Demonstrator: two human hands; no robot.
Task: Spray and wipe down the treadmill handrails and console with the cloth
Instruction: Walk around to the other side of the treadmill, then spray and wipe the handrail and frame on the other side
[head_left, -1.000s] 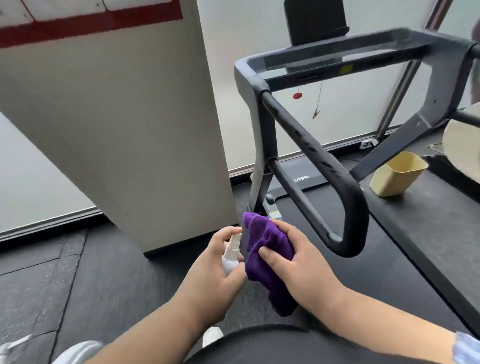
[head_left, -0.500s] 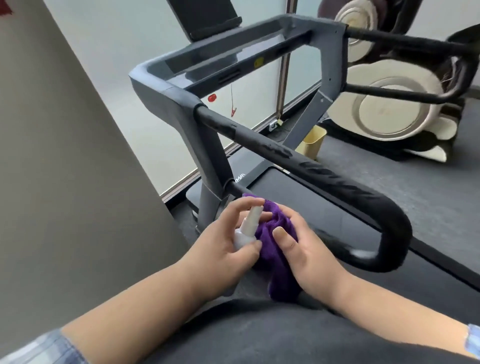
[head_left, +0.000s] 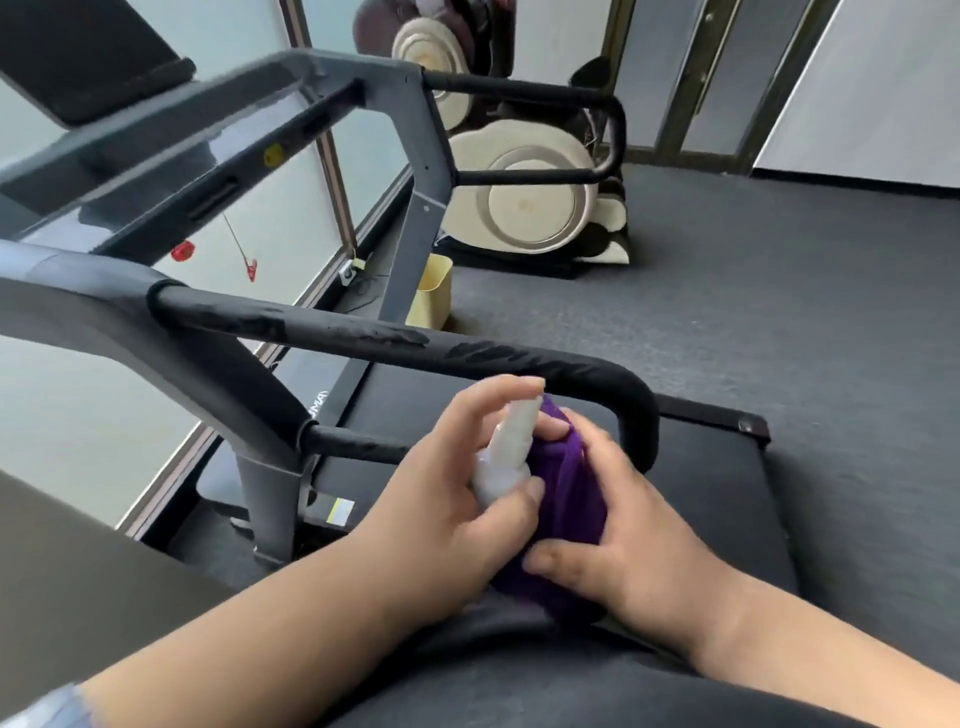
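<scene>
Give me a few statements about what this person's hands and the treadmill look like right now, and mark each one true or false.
1. The left hand holds a white spray bottle. True.
2. The right hand holds a yellow sponge. False: it grips a purple cloth.
3. The cloth is pressed against the near handrail. False: it sits below the rail, apart from it.
4. A yellow bin stands on the floor beyond the treadmill. True.
5. The bottle's nozzle points toward the cloth. True.
</scene>
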